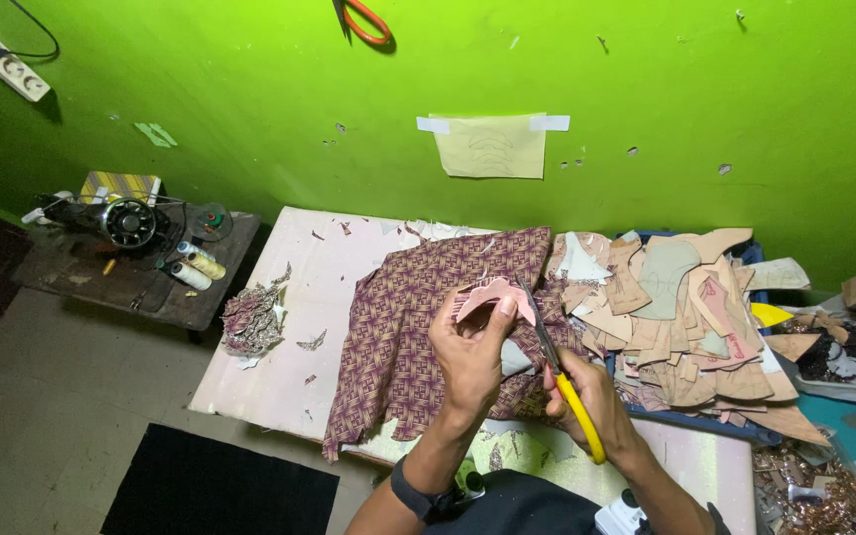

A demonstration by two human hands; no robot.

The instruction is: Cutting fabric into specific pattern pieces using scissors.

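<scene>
Head view: blue tray [751,433] holds cardboard patterns [676,317] (heaped).

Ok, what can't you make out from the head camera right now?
- Cut line: the left hand covers most of the pink pattern piece.
- Scissors: the blade tips are too thin to tell open from shut; the right hand hides the handle loops.
- Paper sketch on the wall: drawing too faint.
- Scrap pile: cut off by the right edge.

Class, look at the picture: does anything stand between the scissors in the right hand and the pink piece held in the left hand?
Nothing visible does. The left hand holds the pink piece up, and the scissors in the right hand already reach its right edge, above the patterned cloth.
</scene>
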